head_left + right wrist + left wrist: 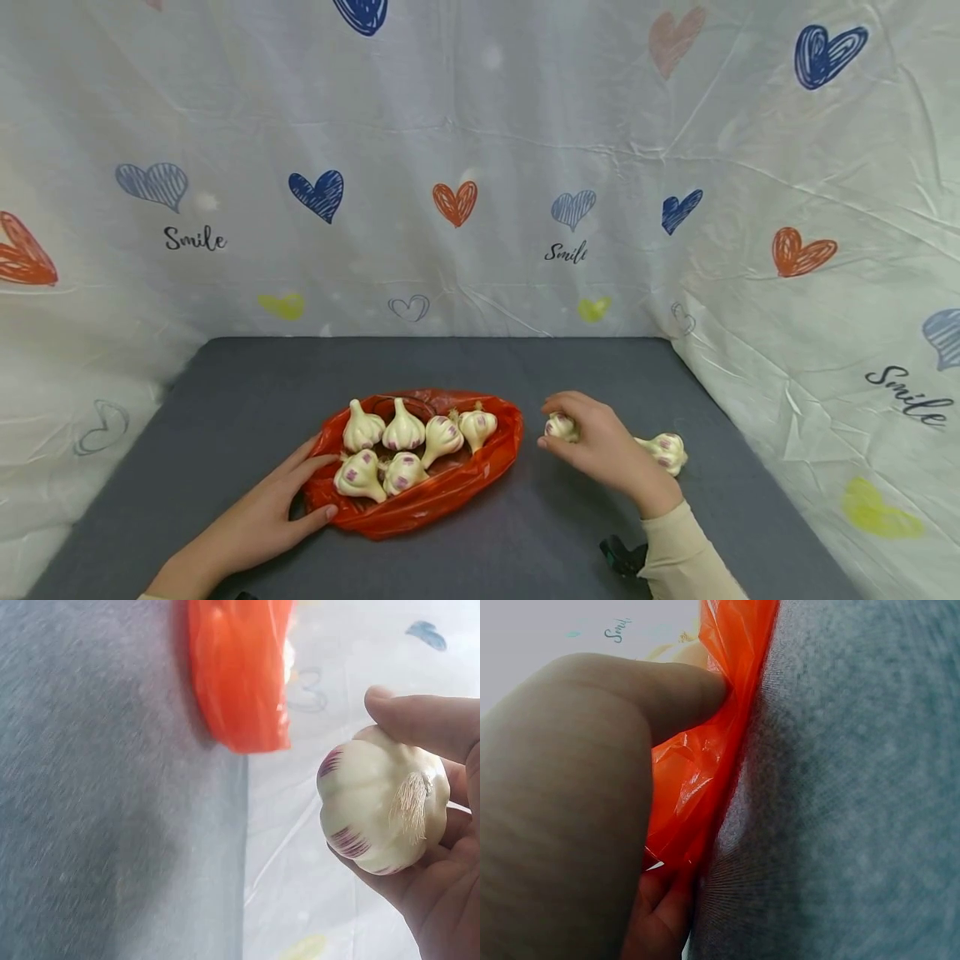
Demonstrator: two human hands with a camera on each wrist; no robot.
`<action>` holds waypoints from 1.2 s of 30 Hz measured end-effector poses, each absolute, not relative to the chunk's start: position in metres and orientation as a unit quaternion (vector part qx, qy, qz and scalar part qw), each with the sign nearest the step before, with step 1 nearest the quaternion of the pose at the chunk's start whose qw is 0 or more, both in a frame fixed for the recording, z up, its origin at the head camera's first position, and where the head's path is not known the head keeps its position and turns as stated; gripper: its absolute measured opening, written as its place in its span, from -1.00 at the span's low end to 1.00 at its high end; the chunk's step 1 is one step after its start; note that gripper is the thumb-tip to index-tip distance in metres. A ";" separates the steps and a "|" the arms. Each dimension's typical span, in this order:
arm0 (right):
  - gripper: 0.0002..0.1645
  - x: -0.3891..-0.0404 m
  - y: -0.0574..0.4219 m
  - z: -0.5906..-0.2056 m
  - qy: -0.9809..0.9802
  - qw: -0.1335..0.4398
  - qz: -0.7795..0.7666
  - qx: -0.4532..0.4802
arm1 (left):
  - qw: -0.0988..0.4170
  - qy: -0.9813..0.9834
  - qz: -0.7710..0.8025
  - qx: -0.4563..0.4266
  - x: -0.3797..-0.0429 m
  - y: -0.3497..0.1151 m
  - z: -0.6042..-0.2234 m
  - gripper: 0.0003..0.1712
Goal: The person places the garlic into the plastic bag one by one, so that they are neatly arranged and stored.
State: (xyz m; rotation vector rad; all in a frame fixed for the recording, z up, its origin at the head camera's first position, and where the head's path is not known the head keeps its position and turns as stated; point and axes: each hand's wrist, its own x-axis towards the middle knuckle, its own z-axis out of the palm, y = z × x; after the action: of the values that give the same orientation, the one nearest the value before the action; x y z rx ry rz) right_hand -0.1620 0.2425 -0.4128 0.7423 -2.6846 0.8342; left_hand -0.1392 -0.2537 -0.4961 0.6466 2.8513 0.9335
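Observation:
My left hand point(258, 527) lies against the left end of a red plastic bag point(450, 502), fingers spread, a finger over its rim and the thumb at its front side. In the left wrist view the thumb point(679, 694) presses on the crinkled plastic. Several white garlic bulbs point(403, 432) with purple marks sit inside the rolled-down bag. To the bag's right, my right hand point(606, 446) grips one garlic bulb point(382, 802) between thumb and fingers, its roots facing the wrist camera. That bulb is held above the table, apart from the bag.
Another garlic bulb point(666, 452) lies on the dark grey table point(562, 542), partly behind the right wrist. A small black device point(622, 556) shows beside the right sleeve. A white curtain point(510, 100) printed with hearts stands around the table's back and sides.

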 end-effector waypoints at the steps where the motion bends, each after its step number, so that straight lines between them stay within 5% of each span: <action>1: -0.56 -0.163 0.240 -0.412 -0.917 0.115 0.284 0.256 | 0.037 0.929 0.304 0.210 -0.139 -0.254 -0.496 -0.09; 36: -0.49 -0.182 0.172 -0.398 -0.887 0.107 0.309 0.326 | 0.032 0.927 0.309 0.209 -0.135 -0.252 -0.491 -0.10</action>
State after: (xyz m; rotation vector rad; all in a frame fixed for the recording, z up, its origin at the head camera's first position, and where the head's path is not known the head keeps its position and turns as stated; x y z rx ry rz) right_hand -0.1816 0.1722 -0.3985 0.9595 -2.6122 0.9097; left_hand -0.1350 -0.2521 -0.4913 0.6421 2.8552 0.9505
